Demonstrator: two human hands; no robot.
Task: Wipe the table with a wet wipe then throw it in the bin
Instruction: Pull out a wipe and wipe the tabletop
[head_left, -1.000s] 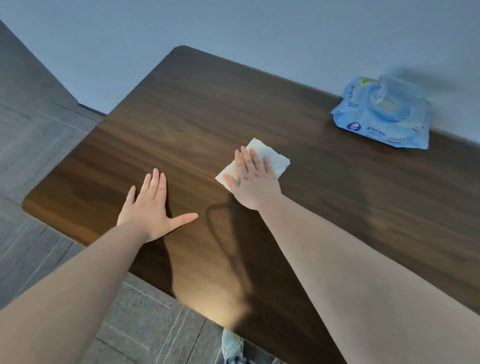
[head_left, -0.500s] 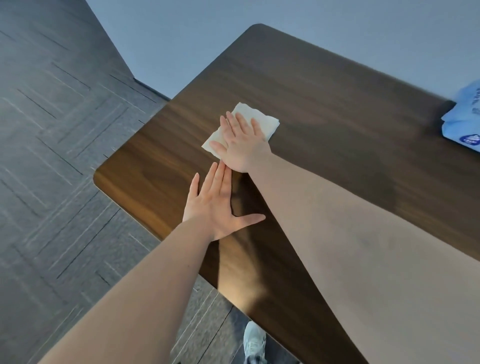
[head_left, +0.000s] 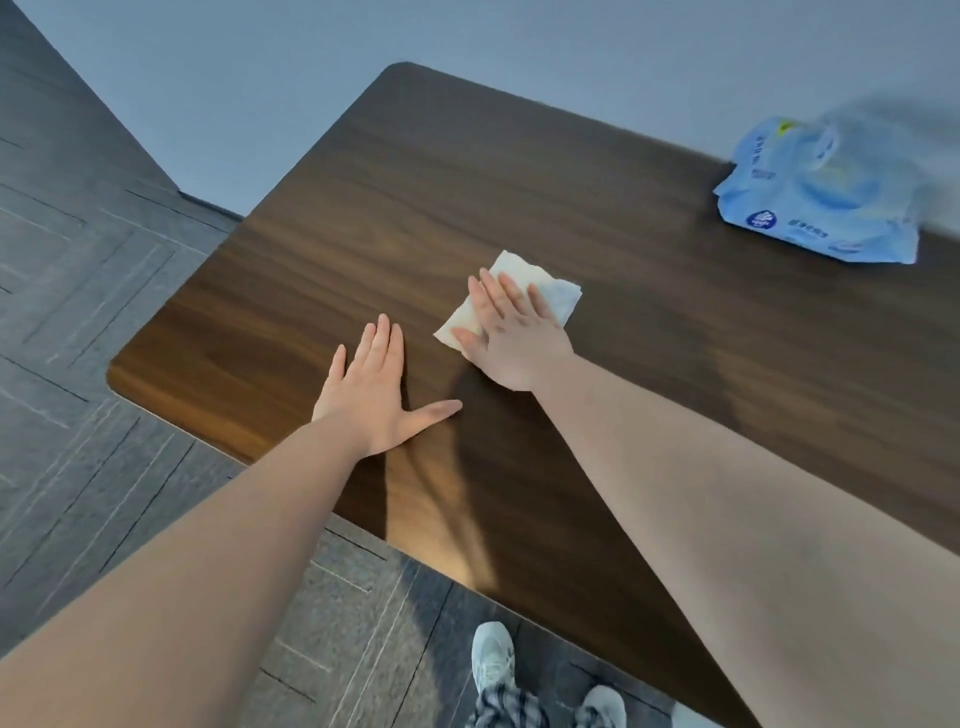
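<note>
The wet wipe (head_left: 511, 297) lies flat on the table (head_left: 649, 364), folded into a small white square, with its far corner and one side peeking out. Your right hand (head_left: 511, 335) lies on top of it, fingers straight and close together, palm pushing down, not pinching. Just beside the wipe, on the side nearer the table's rounded corner, your left hand (head_left: 376, 389) rests flat on the bare wood with its fingers together and the thumb stuck out wide. It holds nothing. To wipe well, keep your whole right palm on the wipe so it slides and does not bunch up. Push with even weight and go in long strokes that overlap, so no strip gets missed. The wood on the far side of the wipe, toward the wall, likely needs strokes too. Lift your left hand when the wipe comes its way. Well apart from the wipe, by the wall, sits a blue pack of wipes (head_left: 815, 192); it looks blurry and its words are too smeared to read. No bin shows anywhere, so you will have to look for it later. Most of the wipe hides under your hand. The table runs off the edge of the view past the pack.
</note>
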